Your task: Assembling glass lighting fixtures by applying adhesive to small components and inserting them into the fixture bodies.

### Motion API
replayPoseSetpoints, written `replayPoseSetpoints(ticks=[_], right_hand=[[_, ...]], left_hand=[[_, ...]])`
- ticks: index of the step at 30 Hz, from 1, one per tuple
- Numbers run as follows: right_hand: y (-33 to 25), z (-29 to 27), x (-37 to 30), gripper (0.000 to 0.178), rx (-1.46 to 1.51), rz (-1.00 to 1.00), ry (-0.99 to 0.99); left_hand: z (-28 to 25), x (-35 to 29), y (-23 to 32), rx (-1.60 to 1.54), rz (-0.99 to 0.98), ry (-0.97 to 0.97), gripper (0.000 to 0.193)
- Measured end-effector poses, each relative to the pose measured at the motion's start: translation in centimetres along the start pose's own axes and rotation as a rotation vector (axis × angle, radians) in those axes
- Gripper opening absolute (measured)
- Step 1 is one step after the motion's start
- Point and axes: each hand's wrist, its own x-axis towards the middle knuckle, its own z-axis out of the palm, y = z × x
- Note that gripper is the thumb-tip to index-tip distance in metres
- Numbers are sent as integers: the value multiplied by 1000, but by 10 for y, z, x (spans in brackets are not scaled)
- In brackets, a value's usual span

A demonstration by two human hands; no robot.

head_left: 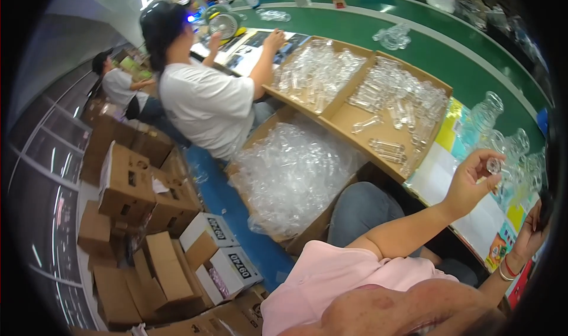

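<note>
"What's in your left fingers [480, 155]?"

"A small, clear, round-ended piece [494, 165]. It's up off the bench, pinched between thumb and forefinger with the grip nearly closed around it. I'd say I hold it by its edge so the round end stays uncovered."

"And your right fingers [528, 225]?"

"They're low by the dark rim of the view, above a red cord and a pale bangle on my wrist. I can't tell whether they're wide, narrow or holding something."

"What's nearest the piece?"

"A cluster of clear, curvy, see-through pieces [485, 114] just beyond it, probably bunched there to be within reach. Under my left forearm lies a plain white sheet [447, 185], perhaps laid to give a clean surface."

"Further out?"

"To the left, a shallow brown cardboard tray [354, 87] with 2 compartments, both loaded with clear, slender tubes [384, 81]. The divider presumably keeps the 2 lots apart. Below the tray stands an open brown carton heaped with crumpled clear plastic [296, 173], likely low so the tray can sit above it."

"Beyond that?"

"The long green bench [349, 25] curves across the top, with 1 more clump of clear pieces [393, 37] on it. A co-worker in a white shirt [204, 102] sits past the tray, 1 arm reaching over the work surface."
</note>
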Motion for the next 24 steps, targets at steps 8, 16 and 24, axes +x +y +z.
replayPoseSetpoints(ticks=[8, 16, 24], right_hand=[[7, 33, -37, 24, -234, -195, 427], [64, 83, -32, 45, -233, -119, 180], [68, 102, -45, 50, -753, -410, 143]], left_hand=[[-6, -2, -34, -79, -57, 117, 35], [-4, -16, -39, 55, -51, 81, 36], [6, -21, -40, 63, -174, -3, 35]])
